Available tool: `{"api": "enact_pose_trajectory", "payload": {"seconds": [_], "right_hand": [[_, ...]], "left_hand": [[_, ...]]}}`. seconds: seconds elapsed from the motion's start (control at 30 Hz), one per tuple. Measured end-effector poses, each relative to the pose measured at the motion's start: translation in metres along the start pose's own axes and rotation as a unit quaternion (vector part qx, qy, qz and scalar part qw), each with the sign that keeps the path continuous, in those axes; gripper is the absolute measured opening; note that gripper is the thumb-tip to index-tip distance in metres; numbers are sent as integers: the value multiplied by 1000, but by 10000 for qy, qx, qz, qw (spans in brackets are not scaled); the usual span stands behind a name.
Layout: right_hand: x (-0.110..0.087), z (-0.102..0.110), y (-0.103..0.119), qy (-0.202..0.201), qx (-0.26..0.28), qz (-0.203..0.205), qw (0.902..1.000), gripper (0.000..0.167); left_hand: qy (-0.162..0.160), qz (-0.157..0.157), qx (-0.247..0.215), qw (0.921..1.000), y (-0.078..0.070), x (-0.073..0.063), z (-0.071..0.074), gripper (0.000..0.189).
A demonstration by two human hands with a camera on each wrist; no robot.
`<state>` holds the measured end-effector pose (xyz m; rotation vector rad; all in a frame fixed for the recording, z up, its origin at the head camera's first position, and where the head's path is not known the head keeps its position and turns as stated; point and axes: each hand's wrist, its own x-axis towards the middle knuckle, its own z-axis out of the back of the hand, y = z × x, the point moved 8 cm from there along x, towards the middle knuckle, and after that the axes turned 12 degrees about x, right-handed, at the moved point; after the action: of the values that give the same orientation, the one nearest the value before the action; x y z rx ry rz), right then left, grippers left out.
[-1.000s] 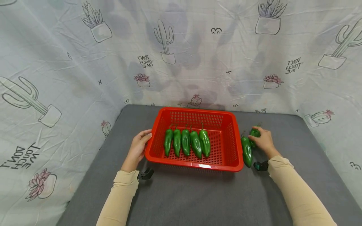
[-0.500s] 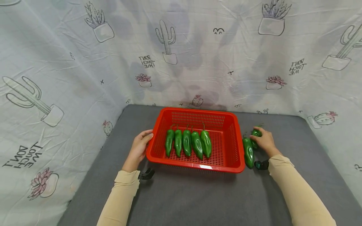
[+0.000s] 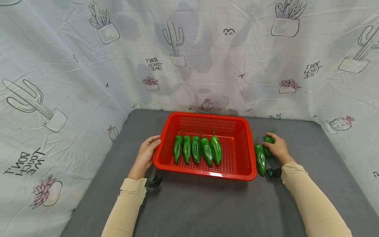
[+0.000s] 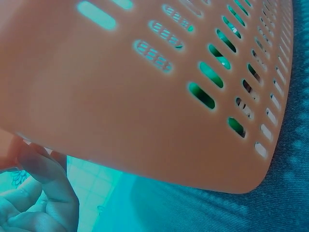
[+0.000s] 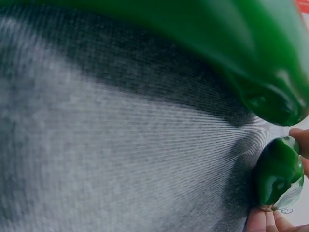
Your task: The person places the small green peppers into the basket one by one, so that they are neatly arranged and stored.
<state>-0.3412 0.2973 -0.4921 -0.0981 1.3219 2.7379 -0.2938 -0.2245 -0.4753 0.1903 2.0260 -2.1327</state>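
Observation:
A red slotted plastic basket [image 3: 204, 172] stands mid-table with several green peppers [image 3: 195, 149] lined up inside, stems toward the back. My left hand [image 3: 146, 152] grips its left rim; the left wrist view shows curled fingers [image 4: 53, 179] at the edge of the basket wall [image 4: 120, 125]. To the right of the basket, my right hand [image 3: 277, 148] pinches a green pepper [image 3: 268, 140] between thumb and fingers, as the right wrist view of that pepper [image 5: 279, 171] also shows. Another green pepper [image 3: 260, 159] lies between that hand and the basket.
A grey cloth-covered table [image 3: 201, 210] lies under everything. White fabric with printed cactus drawings [image 3: 207, 75] hangs at the back and along both sides. Small black devices [image 3: 154, 181] are strapped at the wrists.
The whole head view has shifted slightly. Both hands, the basket and the peppers keep the same places relative to one another.

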Motion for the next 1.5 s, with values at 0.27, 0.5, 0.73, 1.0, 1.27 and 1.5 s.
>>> {"api": "enact_pose_trajectory", "payload": {"seconds": [0.27, 0.5, 0.73, 1.0, 1.27, 1.5], "right_hand": [[-3, 1, -6, -224, 367, -177, 9989, 59], [-5, 7, -6, -459, 839, -163, 9953, 59], [-6, 15, 8, -680, 926, 136, 9933, 58], [-10, 14, 33, -551, 1288, 78, 9901, 63], [-13, 20, 72, -733, 1587, 467, 9835, 62], [-18, 21, 106, -723, 1774, 910, 9772, 60]], "left_hand": [[14, -3, 64, 10000, 3, 3, 1, 38], [-13, 22, 45, 10000, 4, 3, 1, 35], [45, -13, 70, 10000, 2, 1, 0, 39], [21, -11, 92, 10000, 2, 1, 1, 39], [-10, 51, 24, 10000, 2, 0, 1, 36], [23, 4, 13, 10000, 2, 1, 1, 36]]}}
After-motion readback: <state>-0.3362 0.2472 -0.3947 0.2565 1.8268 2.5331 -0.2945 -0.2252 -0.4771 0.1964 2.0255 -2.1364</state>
